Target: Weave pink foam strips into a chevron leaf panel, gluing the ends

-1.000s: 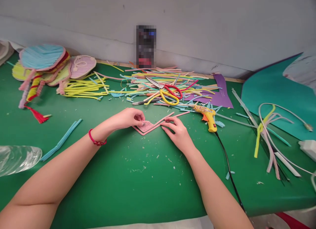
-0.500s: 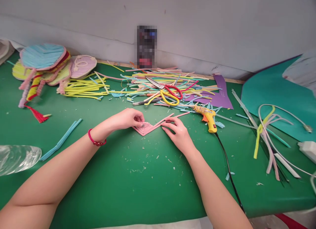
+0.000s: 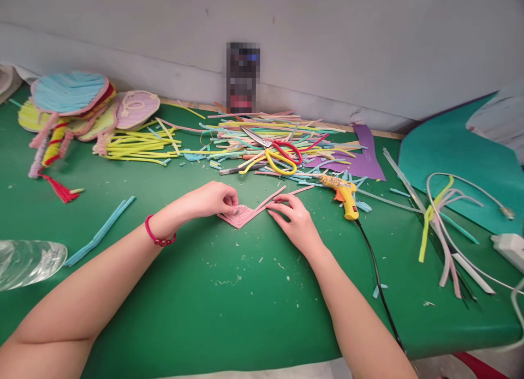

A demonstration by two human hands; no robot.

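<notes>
My left hand (image 3: 219, 200), a red bracelet on its wrist, is closed on the left part of a V-shaped piece of nested pink pipe cleaners (image 3: 242, 215). Its fingertips press on the piece and cover part of it. Two long pink pipe cleaner ends (image 3: 268, 198) stick out from the V toward the upper right. At the lower of these ends, my right hand (image 3: 291, 218) has its thumb and fingers closed around the pipe cleaner. The piece lies low over the green table, its tip pointing toward me.
A yellow glue gun (image 3: 347, 199) lies to the right, its black cord running toward me. Scissors (image 3: 282, 152) rest on a heap of coloured pipe cleaners behind. Fan-shaped pieces (image 3: 71, 92) are stacked at the back left, a clear bottle (image 3: 30, 263) at the left edge.
The pink V has turned slightly, and its tip sits a little lower and to the right. Both hands keep their hold with hardly any movement.
</notes>
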